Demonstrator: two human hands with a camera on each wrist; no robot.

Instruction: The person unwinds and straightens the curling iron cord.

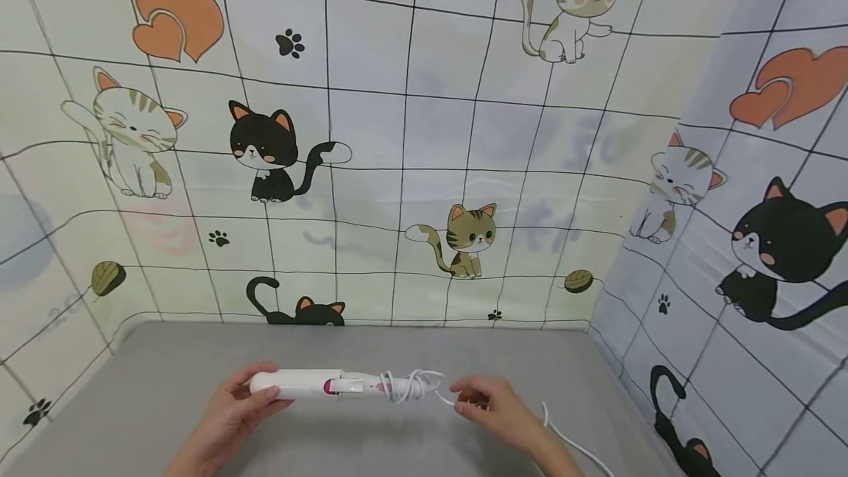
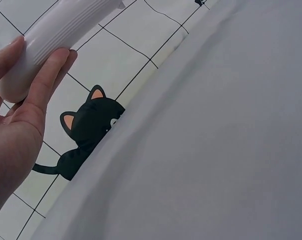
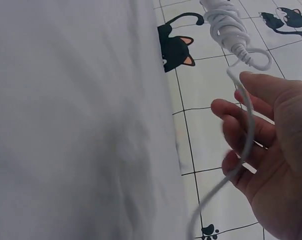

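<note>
My left hand [image 1: 232,407] grips the thick left end of a white hair curling iron [image 1: 298,383], with thumb and fingers around its smooth body. Ribbed lines run along that body [image 2: 66,32] in the left wrist view. The iron is held level above the grey surface, with a pink-accented clip near its middle. White cord [image 1: 416,386] is wound in several loops around its right end. Just right of these loops is my right hand [image 1: 493,411], its fingers loosely bent and parted from the thumb. A loose length of cord [image 3: 249,125] passes across this hand between thumb and fingers.
A grey cloth-covered surface [image 1: 371,447] lies under the hands. Behind it and at both sides stand fabric walls [image 1: 371,131] printed with cats, hearts and grid lines. The trailing cord [image 1: 576,447] hangs past the right forearm toward the front edge.
</note>
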